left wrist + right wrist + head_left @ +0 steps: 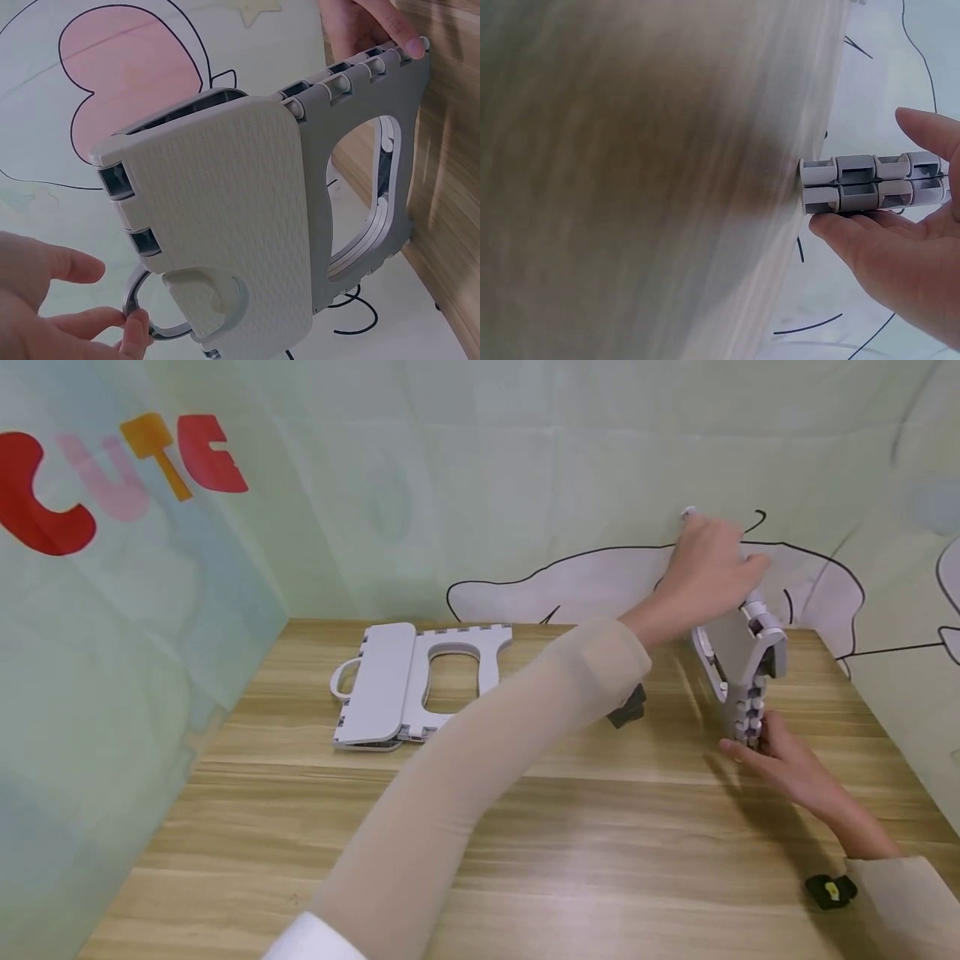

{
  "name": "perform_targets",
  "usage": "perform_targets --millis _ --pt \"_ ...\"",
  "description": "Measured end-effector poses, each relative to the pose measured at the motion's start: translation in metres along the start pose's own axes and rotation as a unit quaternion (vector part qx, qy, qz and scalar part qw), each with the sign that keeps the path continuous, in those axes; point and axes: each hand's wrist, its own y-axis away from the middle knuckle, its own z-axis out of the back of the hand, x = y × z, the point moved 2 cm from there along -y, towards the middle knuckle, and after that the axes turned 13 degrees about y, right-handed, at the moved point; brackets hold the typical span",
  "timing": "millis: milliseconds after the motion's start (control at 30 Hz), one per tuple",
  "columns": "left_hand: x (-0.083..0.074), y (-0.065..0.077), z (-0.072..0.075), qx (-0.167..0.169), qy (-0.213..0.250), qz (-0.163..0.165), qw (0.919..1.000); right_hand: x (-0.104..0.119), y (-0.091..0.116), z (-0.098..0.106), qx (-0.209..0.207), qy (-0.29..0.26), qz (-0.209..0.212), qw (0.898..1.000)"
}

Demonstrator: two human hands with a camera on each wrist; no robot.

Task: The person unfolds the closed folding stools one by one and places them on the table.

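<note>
A light grey folding stool stands on edge at the right of the table, partly unfolded. My left hand is at its top; in the left wrist view that hand's fingers hook the stool's ring handle. Low down, my right hand holds the hinged leg edge close to the tabletop. The right wrist view shows the fingers along one side of the hinge knuckles, with the thumb raised on the other side.
A second folding stool lies flat at the back left of the wooden table, its handle loop pointing left. Printed cloth walls rise along the table's back and sides. A dark object shows beside the left sleeve.
</note>
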Motion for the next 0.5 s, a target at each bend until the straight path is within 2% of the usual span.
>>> perform_targets --millis 300,500 --pt "-0.011 -0.007 -0.01 -0.001 -0.019 0.004 0.9998 -0.002 -0.001 0.001 -0.003 -0.019 0.027 0.999" --pt "-0.014 -0.01 -0.014 -0.001 -0.024 0.0 0.9997 -0.004 -0.003 0.002 0.008 -0.034 0.028 0.999"
